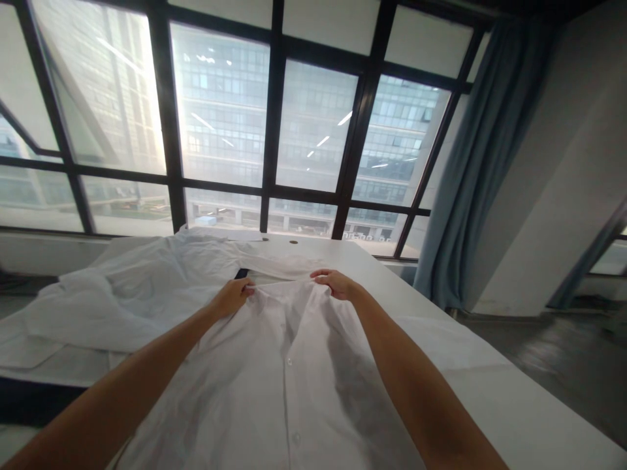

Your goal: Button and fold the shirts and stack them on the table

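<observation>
A white button-up shirt (264, 385) hangs spread out in front of me, its button placket running down the middle toward the bottom of the view. My left hand (235, 295) pinches its upper edge on the left side. On the right, my right hand (336, 284) grips the same edge with fingers closed on the cloth. Between the two hands the fabric is stretched, with a fold dipping below the edge. A small dark flat object (241, 273) lies just behind my left hand; its kind is not clear.
A heap of white garments (127, 287) covers the left side of the white table (470, 372). Dark cloth (39, 399) lies at the lower left. Black-framed windows (220, 108) stand behind the table, and a blue curtain (484, 176) hangs at the right beside a pillar (548, 176).
</observation>
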The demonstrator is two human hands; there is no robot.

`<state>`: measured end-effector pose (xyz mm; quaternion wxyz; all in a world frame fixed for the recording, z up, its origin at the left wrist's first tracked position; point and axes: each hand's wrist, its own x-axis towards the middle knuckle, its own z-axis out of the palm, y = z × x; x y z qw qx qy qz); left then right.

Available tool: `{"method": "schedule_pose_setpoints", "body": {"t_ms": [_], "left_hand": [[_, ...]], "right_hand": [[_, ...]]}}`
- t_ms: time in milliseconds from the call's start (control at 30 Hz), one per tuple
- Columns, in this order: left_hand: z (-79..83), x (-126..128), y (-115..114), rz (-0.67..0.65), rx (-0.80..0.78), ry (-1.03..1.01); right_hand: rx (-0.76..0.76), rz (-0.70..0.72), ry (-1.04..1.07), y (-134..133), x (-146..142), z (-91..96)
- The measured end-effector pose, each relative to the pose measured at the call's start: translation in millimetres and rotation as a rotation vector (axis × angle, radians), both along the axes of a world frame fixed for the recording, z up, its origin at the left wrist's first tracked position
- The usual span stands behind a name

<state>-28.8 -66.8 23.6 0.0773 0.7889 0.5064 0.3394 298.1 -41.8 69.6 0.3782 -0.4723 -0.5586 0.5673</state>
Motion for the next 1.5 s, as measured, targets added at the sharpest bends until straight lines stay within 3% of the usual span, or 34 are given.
{"method": "schedule_pose_setpoints", "body": {"t_ms": [133, 267, 400, 533, 633, 700, 800, 900, 1100, 1267, 1400, 1500], "left_hand": [[3.7, 7, 0, 0.034, -0.025, 0.007], [6.8, 11, 1, 0.033, -0.028, 0.014], [7.3, 14, 9, -0.023, -0.016, 0.012], [6.1, 20, 21, -0.083, 0.024, 0.056], [4.6, 28, 23, -0.007, 0.045, 0.205], [3.7, 36, 17, 0.029, 0.078, 0.327], [2.7, 49, 4, -0.081, 0.161, 0.415], [1.8, 61, -4, -0.170, 0.161, 0.468], [-8.6, 68, -6, -0.095, 0.109, 0.457], [-23.4, 67, -9, -0.004, 0.078, 0.302], [-27.3, 71, -8, 0.066, 0.000, 0.155], [-29.3, 74, -6, 0.102, -0.043, 0.080]], "right_hand": [[0.012, -0.004, 0.044, -1, -10, -2.7], [0.068, 0.166, -0.025, 0, -8, -7.5], [0.329, 0.172, -0.456, 11, -8, -14.7], [0.637, 0.031, -0.830, 23, -23, -25.0], [0.726, -0.084, -0.968, 20, -41, -37.8], [0.762, -0.090, -1.102, 13, -52, -46.2], [0.863, -0.130, -1.250, -1, -61, -51.2], [0.917, -0.110, -1.203, -11, -61, -46.2], [0.838, 0.123, -0.984, -25, -61, -41.3], [0.901, 0.043, -0.987, -42, -68, -54.0], [1.026, 0.025, -0.861, -53, -72, -62.9], [1.029, -0.005, -0.827, -57, -74, -67.5]]}}
